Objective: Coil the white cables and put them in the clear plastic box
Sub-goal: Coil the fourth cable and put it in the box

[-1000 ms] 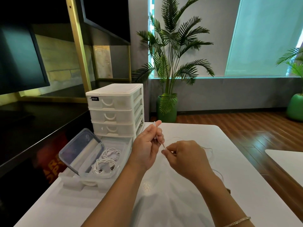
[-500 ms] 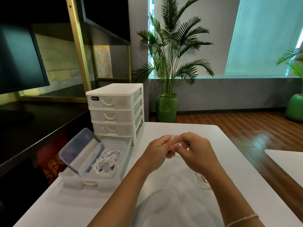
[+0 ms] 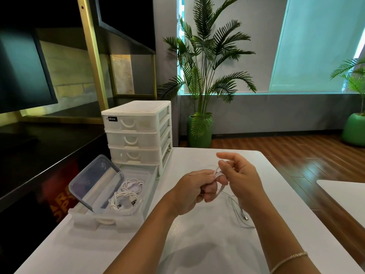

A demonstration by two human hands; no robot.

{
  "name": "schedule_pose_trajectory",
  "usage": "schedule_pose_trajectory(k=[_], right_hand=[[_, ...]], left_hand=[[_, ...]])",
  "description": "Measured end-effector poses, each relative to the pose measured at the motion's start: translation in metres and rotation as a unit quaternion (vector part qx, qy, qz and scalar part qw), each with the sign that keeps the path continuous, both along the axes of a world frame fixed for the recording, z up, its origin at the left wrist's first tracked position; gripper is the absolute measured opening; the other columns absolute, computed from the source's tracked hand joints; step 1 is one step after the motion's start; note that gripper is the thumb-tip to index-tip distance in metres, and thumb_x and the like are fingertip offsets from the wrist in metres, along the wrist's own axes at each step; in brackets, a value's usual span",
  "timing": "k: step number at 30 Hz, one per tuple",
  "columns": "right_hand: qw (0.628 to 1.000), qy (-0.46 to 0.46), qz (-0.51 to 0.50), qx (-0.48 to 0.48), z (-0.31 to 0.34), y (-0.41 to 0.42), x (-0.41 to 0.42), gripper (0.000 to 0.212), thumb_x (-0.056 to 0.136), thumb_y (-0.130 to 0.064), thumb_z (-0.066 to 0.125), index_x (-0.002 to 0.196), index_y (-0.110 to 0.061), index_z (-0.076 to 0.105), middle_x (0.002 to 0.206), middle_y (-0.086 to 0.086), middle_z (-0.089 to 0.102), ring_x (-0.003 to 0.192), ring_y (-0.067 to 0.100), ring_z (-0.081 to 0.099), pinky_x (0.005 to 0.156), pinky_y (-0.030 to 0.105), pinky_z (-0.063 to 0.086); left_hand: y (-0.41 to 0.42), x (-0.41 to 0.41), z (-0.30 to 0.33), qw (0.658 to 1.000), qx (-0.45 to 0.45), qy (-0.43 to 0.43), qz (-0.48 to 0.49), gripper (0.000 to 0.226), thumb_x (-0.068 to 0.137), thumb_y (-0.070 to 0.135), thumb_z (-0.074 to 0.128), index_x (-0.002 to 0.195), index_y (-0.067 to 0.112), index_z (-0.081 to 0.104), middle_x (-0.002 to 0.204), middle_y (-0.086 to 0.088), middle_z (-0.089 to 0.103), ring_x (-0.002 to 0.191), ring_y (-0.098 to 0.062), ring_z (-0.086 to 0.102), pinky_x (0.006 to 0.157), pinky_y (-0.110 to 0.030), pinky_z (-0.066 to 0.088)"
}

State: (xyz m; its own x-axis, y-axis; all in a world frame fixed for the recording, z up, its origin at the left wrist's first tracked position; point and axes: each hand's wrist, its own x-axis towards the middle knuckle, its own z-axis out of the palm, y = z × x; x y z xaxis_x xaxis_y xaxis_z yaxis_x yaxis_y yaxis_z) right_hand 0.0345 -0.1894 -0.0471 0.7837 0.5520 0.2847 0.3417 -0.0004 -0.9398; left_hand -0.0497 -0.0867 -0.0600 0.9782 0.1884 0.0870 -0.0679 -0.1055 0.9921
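Note:
Above the white table (image 3: 197, 244), my left hand (image 3: 194, 191) is closed around several loops of a white cable (image 3: 218, 175). My right hand (image 3: 238, 178) pinches the same cable just to the right of those loops, forefinger stretched out. The cable's loose tail trails down to the table and ends in a plug (image 3: 245, 217) under my right wrist. The clear plastic box (image 3: 136, 206) sits at the left with its lid (image 3: 92, 180) tipped up, and it holds two coiled white cables (image 3: 124, 199).
The box rests in a pulled-out drawer (image 3: 110, 220) in front of a white drawer unit (image 3: 138, 135) with three shut drawers. A black counter runs along the left edge. Another white table corner (image 3: 343, 192) shows at the right, over a wooden floor.
My hands came together and dropped lower. The cable that was stretched between them is now wound in loops on my left hand, and its tail has shortened toward me.

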Motion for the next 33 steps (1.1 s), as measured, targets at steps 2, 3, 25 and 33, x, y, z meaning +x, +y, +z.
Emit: schedule_pose_trajectory(k=[2, 3, 25, 33], right_hand=[[0.999, 0.039, 0.001, 0.002, -0.002, 0.002, 0.001, 0.019, 0.093, -0.018, 0.051, 0.111, -0.021, 0.057, 0.095, 0.006, 0.061, 0.082, 0.016, 0.062, 0.068, 0.016, 0.05], [0.999, 0.054, 0.0, 0.0, -0.002, 0.002, 0.002, 0.02, 0.093, -0.018, 0.052, 0.113, -0.02, 0.056, 0.094, 0.008, 0.061, 0.081, 0.018, 0.062, 0.069, 0.02, 0.051], [0.947, 0.316, -0.021, 0.057, -0.007, 0.001, 0.013, 0.037, 0.089, -0.007, 0.057, 0.125, -0.003, 0.049, 0.101, 0.019, 0.063, 0.063, 0.024, 0.061, 0.062, 0.034, 0.055], [0.914, 0.383, 0.056, 0.125, 0.001, 0.001, 0.007, 0.045, 0.088, -0.033, 0.057, 0.125, -0.012, 0.042, 0.116, 0.017, 0.055, 0.084, 0.032, 0.066, 0.069, 0.036, 0.056]], left_hand=[[0.0, 0.001, -0.001, 1.0, -0.009, 0.003, -0.001, 0.029, 0.1, 0.014, 0.025, 0.092, 0.003, 0.051, 0.054, 0.008, 0.041, 0.054, -0.009, 0.035, 0.055, -0.022, 0.033], [0.0, 0.001, -0.001, 1.0, -0.01, 0.006, -0.003, 0.028, 0.1, 0.014, 0.025, 0.093, 0.003, 0.05, 0.054, 0.008, 0.041, 0.055, -0.009, 0.035, 0.056, -0.022, 0.033], [-0.015, 0.02, -0.014, 0.911, 0.343, -0.036, 0.228, 0.026, 0.1, 0.028, 0.035, 0.117, 0.017, 0.05, 0.117, 0.0, 0.058, 0.09, -0.007, 0.049, 0.063, 0.001, 0.035], [-0.009, 0.02, -0.01, 0.925, 0.256, 0.04, 0.277, 0.028, 0.1, 0.033, 0.033, 0.114, 0.017, 0.051, 0.113, -0.001, 0.058, 0.09, -0.01, 0.051, 0.073, -0.015, 0.041]])
